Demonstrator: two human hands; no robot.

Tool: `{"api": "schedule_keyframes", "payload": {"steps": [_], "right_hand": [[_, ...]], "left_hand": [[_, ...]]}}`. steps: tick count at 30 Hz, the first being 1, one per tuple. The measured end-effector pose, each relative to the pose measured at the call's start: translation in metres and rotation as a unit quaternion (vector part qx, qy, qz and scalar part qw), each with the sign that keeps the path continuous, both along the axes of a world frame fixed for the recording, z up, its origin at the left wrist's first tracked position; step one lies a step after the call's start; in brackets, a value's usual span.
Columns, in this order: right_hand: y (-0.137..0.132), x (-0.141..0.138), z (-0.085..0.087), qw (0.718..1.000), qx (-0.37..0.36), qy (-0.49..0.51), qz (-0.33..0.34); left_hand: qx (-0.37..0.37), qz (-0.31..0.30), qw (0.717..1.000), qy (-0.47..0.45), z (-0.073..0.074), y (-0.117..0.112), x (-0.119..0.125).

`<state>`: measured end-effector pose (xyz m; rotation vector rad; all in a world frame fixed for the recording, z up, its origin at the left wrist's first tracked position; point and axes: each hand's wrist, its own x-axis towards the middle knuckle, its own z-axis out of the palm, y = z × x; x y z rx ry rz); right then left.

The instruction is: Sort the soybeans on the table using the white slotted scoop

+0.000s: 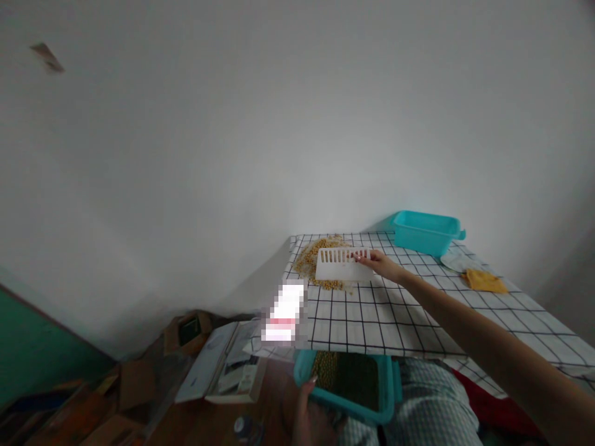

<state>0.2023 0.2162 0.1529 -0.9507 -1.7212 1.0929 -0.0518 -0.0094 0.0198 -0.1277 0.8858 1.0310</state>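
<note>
My right hand (379,263) is closed on the right end of a white plastic board (341,270) with a row of slots along its upper edge. The board stands tilted over the tablecloth, among scattered yellow beans (310,260) that look like soybeans. Below the table's front edge, my left hand (307,391) grips the near left rim of a teal plastic basin (356,409) at my lap. Yellowish beans (325,367) lie in its left part, and a dark green mass, too dim to make out, fills the rest.
A second teal basin (424,238) stands at the table's back right, beside a yellow cloth (486,280) and a pale flat piece (455,261). A bright blurred-out patch (284,313) covers the table's left corner. Cardboard boxes (137,381) and an open white box (235,379) lie lower left.
</note>
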Motion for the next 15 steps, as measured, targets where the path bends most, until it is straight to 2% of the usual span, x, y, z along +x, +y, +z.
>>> {"api": "schedule_keyframes", "payload": {"steps": [7,15], "right_hand": [[-0.015,0.002,0.007,0.999,0.017,-0.020,0.028],[-0.017,-0.010,0.009,0.998,0.039,-0.036,0.035]], "left_hand": [[0.015,-0.002,1.000,-0.007,0.008,-0.003,0.002],[0.015,0.018,1.000,-0.014,0.016,-0.003,0.002]]}}
